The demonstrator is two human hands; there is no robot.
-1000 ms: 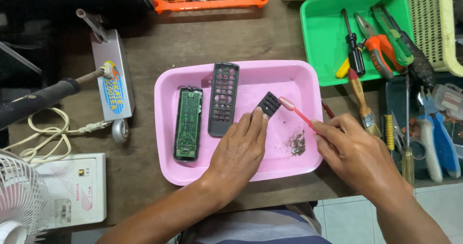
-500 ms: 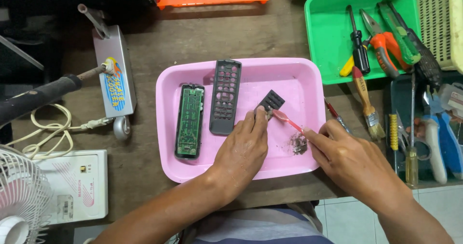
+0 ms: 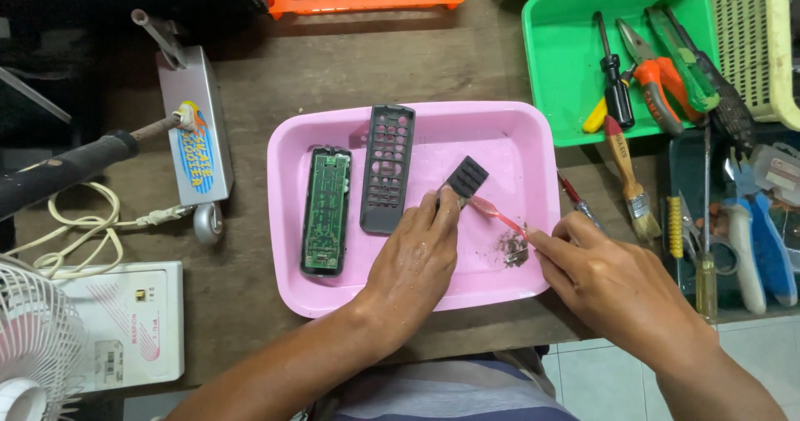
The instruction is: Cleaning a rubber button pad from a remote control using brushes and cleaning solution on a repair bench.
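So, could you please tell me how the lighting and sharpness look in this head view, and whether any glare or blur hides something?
Head view: soft, even light; both the left hand and right hand look sharp, without motion blur. The pink tray shows mild sheen on its rim, no harsh glare. The upper-left corner is dark and hard to read. The white fan is cut off at the frame edge.

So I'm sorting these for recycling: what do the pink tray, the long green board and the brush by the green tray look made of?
Pink rectangular tray: apparently moulded plastic, with an even colour, a soft sheen and rounded corners. Long green board: looks like a printed circuit board, matt green with fine traces. Paintbrush with a red-tipped handle: seemingly varnished wood, a metal band and pale bristles.
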